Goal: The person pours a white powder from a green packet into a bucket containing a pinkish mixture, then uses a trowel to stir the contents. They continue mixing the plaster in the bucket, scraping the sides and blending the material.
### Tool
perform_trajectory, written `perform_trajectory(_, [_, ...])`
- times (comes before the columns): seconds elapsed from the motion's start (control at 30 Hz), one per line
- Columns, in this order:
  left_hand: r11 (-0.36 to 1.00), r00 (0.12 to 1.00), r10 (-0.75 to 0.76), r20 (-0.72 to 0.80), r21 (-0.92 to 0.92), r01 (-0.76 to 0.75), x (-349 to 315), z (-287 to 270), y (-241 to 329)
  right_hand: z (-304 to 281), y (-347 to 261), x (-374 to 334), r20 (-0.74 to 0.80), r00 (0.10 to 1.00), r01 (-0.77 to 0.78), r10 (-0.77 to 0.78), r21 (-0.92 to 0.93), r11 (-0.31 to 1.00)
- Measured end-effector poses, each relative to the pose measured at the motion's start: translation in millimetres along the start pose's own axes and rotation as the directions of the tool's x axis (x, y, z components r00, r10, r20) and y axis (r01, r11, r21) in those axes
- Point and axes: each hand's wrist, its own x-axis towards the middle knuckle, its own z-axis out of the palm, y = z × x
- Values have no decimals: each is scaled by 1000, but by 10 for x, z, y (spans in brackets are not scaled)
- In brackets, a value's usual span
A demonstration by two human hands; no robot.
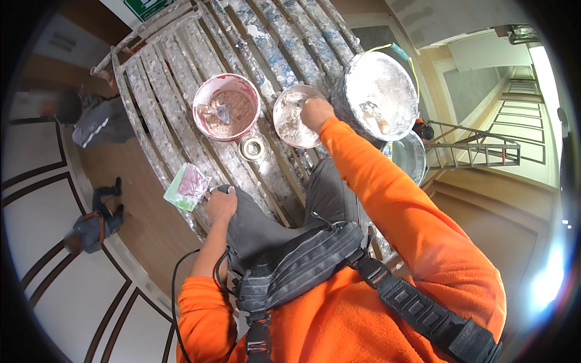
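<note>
My left hand [221,204] rests by my left thigh, closed round a plastic spreader [188,187]. Pinkish paste coats the spreader's pale green and white blade. My right hand [317,114] reaches over a round tub of whitish powder [288,123], its fingers curled at the tub's right side. What those fingers hold, if anything, is hidden. Left of this tub stands a white and red bucket [256,115] with pinkish mix and a small blade-like tool [223,113] in it. Between bucket and my legs lies a roll of tape [252,147].
A slatted platform [175,97], spattered with plaster, carries everything. At right stand a large plaster-smeared bucket [387,78] with a raised handle and a clear bucket [408,158]. Beyond is a stepladder [472,145]. Two people [97,227] are on the floor at left.
</note>
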Motion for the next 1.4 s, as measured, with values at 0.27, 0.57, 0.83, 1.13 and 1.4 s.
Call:
perform_trajectory(0.27, [1000, 1000, -12, 2, -9, 12, -15, -1, -23, -98, 56, -664, 29, 992, 125, -122, -116, 985])
perform_trajectory(0.57, [1000, 1000, 8, -6, -9, -8, -15, -33, 32, 516, 429, -355, 166, 979, 111, -114, 27, 993])
perform_trajectory(0.83, [1000, 1000, -21, 10, -14, 21, 22, 12, -8, -254, 97, -222, 162, 973, 155, -165, 72, 985])
perform_trajectory(1.13, [1000, 1000, -4, -25, -27, 4, -48, -27, 14, 89, 175, -445, 179, 982, 58, -65, 48, 997])
perform_trajectory(1.4, [999, 1000, -1, -21, -39, 0, -15, -12, -22, -203, 192, -834, 241, 952, 244, -189, -221, 944])
